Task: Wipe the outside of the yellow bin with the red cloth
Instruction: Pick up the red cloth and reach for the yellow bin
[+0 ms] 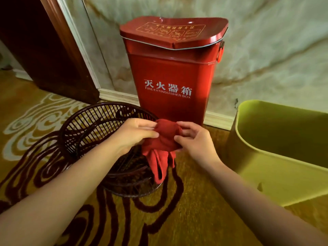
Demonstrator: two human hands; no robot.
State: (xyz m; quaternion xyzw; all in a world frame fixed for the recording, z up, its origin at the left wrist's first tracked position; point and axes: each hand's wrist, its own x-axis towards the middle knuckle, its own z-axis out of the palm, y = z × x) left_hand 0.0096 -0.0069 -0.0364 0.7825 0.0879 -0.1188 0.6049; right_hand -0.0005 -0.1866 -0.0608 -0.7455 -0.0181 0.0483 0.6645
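Now bunching red cloth (167, 137) mid-frame, left hand (136, 134) and right hand (193, 139) both pinching it; next, pressing it against yellow bin (276, 167) wall, lower right.

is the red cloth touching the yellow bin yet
Apart. The head view shows the cloth bunched between the left hand and right hand, with carpet and the right hand between it and the bin.
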